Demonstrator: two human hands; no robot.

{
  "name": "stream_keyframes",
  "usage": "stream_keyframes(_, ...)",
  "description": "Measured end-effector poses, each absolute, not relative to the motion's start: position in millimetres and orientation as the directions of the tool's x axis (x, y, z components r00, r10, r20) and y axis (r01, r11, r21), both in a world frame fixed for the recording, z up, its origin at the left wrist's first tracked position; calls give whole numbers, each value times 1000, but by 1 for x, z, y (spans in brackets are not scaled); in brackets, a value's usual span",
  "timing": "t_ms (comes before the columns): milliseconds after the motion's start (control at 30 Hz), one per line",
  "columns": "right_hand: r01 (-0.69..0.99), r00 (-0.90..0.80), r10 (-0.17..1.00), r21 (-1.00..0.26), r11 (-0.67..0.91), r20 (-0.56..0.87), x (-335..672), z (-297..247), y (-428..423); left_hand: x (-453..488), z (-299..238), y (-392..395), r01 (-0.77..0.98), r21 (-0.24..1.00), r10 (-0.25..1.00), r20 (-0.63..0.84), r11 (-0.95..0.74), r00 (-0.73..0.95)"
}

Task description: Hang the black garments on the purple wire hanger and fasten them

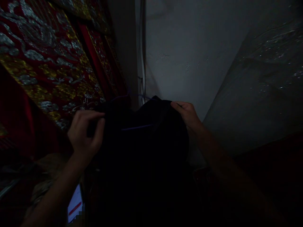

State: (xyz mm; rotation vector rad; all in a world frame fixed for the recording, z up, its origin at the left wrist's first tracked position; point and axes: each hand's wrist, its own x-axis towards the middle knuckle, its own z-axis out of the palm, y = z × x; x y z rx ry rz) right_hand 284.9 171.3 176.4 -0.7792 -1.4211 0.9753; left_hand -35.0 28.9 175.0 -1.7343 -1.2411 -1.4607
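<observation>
A black cloth (142, 151) spreads between my two hands, with thin purple lines, seam or thread, showing near its upper part. The dark hides its folds and what kind of piece it is. At its left side, my left hand (86, 130) is closed in a pinch, thumb and forefinger tips meeting at the cloth's edge. My right hand (187, 115) grips the upper right corner between thumb and fingers, holding it raised.
Red fabric with silver and gold embroidery (52, 60) hangs at the left. A pale wall (189, 47) stands ahead, with a cable (142, 53) running down it. Clear plastic sheeting (267, 72) is at the right. A lit screen (75, 205) shows at the lower left.
</observation>
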Motion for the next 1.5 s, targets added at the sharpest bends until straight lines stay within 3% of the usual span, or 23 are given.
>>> stream_keyframes(67,-119,-50,894,-891,437,445,288,189,183,-24,156,30,860,116,426,896,-497,126)
stream_keyframes(167,-130,2,906,-898,420,424,297,186,185,-2,126,41,816,245,747,591,-524,303)
stream_keyframes(267,-131,20,937,-928,349,349,310,165,177,15,97,55,860,342,911,300,-380,283)
stream_keyframes(333,-118,17,946,-939,322,323,318,150,173,20,74,58,887,358,952,205,-291,229)
stream_keyframes(433,77,73,903,-906,417,422,321,136,169,23,35,51,854,473,960,262,-218,100)
stream_keyframes(533,408,196,733,-734,543,651,306,117,144,33,-1,33,721,654,907,413,-229,-87)
stream_keyframes(600,453,277,659,-700,553,700,283,91,110,48,-17,21,575,783,865,440,-237,-242)
stream_keyframes(667,279,298,786,-837,471,542,254,56,71,67,-25,9,379,894,831,390,-238,-398)
stream_keyframes(733,117,14,964,-958,263,266,227,20,35,85,-28,-1,189,953,814,300,-236,-497)
stream_keyframes(767,73,-94,981,-982,176,169,217,6,23,93,-28,-5,114,966,818,258,-232,-514)
stream_keyframes(833,70,-183,978,-991,118,103,205,-13,9,103,-30,-12,23,977,845,195,-212,-499)
stream_keyframes(1033,271,-276,951,-937,219,142,212,-5,17,94,-37,-13,38,987,882,158,-158,-444)
stream_keyframes(1233,202,-310,943,-960,193,124,212,-3,10,85,-31,-14,142,973,896,222,-181,-384)
stream_keyframes(1500,177,-250,960,-969,175,127,214,2,12,92,-25,-17,144,966,883,253,-212,-396)
